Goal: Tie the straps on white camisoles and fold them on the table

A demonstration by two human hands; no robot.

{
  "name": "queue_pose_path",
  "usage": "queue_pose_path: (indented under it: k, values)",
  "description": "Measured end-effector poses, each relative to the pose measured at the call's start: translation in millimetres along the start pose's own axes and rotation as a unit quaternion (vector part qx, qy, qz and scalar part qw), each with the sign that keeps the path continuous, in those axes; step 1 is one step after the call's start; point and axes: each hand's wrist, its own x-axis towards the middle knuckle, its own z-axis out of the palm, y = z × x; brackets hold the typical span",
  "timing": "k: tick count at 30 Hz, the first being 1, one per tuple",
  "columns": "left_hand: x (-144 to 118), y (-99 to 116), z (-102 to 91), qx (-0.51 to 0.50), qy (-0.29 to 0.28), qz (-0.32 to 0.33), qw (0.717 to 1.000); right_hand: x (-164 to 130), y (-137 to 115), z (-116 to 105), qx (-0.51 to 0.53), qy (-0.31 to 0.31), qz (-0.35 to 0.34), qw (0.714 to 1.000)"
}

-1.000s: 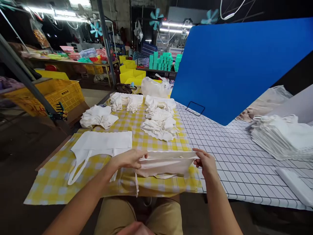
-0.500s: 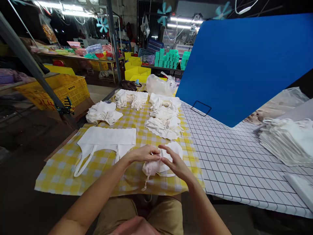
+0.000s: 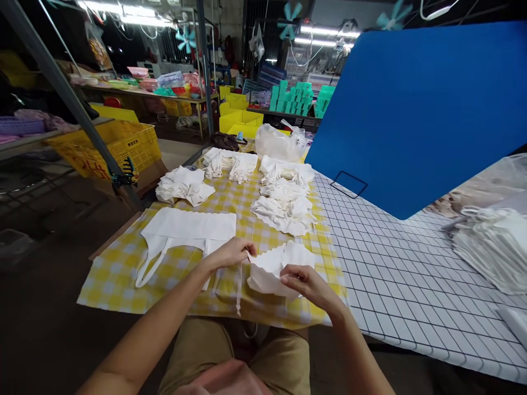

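Far to the left, off the worktop, a yellow plastic crate [image 3: 123, 145] stood behind a slanting metal post. On the yellow checked cloth [image 3: 111, 274] covering the worktop's left end, a white cloth tote bag [image 3: 191, 227] lay spread flat near the front edge, its straps trailing toward me. Behind it, near the cloth's left edge, sat a loose heap of folded bags [image 3: 183, 185]. My left hand [image 3: 230, 253] pinched the left edge of a small folded white bag [image 3: 274, 267], thumb and fingers closed on the fabric, with a strap dangling over the front edge of the worktop. That bag was bunched into a compact bundle just above the cloth, near the front edge and toward the cloth's right side. My right hand [image 3: 307, 282] gripped its lower right part, fingers curled around it. Further back lay a row of folded bags [image 3: 284, 206]. To the right, a blue board [image 3: 420, 109] leaned over the grid-patterned worktop [image 3: 403, 285], and a stack of white bags [image 3: 494, 247] rested at the right edge.
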Motion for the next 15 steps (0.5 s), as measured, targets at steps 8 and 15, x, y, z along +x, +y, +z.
queue_pose_path:
  k: [8,15]
  values:
    - [20.5,27.8,-13.6,-0.077,0.174,0.001,0.982,-6.8,-2.9,8.9,-0.007,-0.06,-0.005,0.998]
    - [42.0,52.0,-16.0,-0.094,0.266,-0.049,0.958,-8.6,-2.7,13.5,-0.046,-0.043,-0.035,0.997]
